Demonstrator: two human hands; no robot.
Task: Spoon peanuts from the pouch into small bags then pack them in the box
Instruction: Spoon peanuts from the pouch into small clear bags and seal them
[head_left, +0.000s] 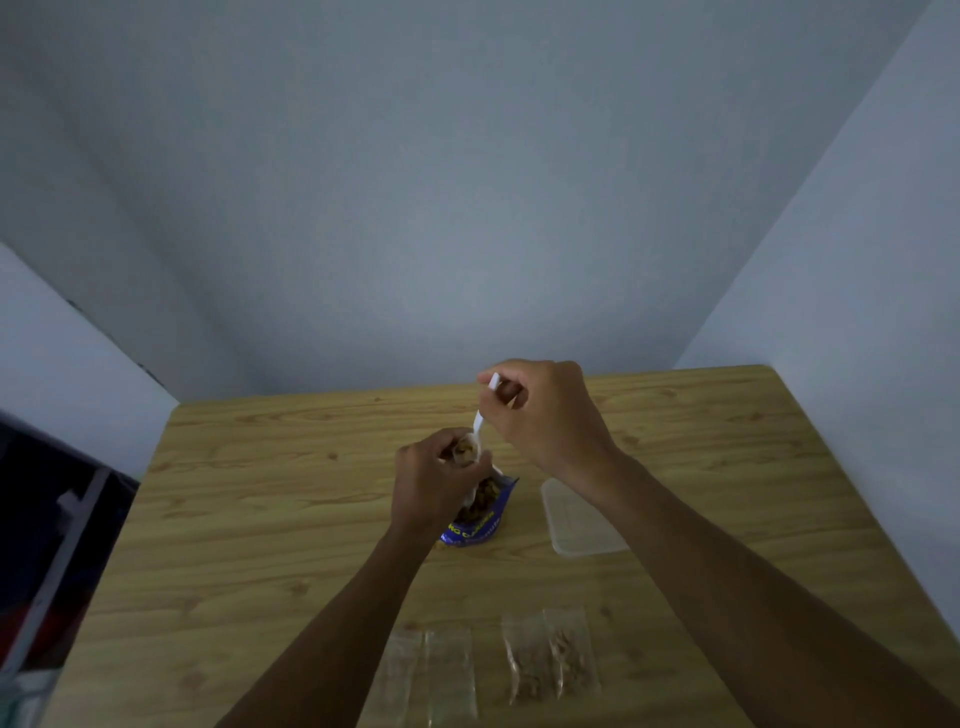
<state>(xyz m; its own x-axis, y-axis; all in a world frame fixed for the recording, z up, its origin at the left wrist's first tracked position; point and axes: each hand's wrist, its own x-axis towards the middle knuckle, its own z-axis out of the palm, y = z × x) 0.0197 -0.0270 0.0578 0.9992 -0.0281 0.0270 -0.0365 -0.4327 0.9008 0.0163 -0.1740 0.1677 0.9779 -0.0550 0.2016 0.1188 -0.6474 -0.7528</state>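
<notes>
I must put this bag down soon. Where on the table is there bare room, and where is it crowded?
Free: the left of the table, from its edge to the pouch, and the strip along its far edge. Crowded: the near middle and right, with the small bags and, further back, the box.

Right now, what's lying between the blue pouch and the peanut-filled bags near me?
Nothing but bare table, in the head view, between the blue pouch and the filled bags.
</notes>
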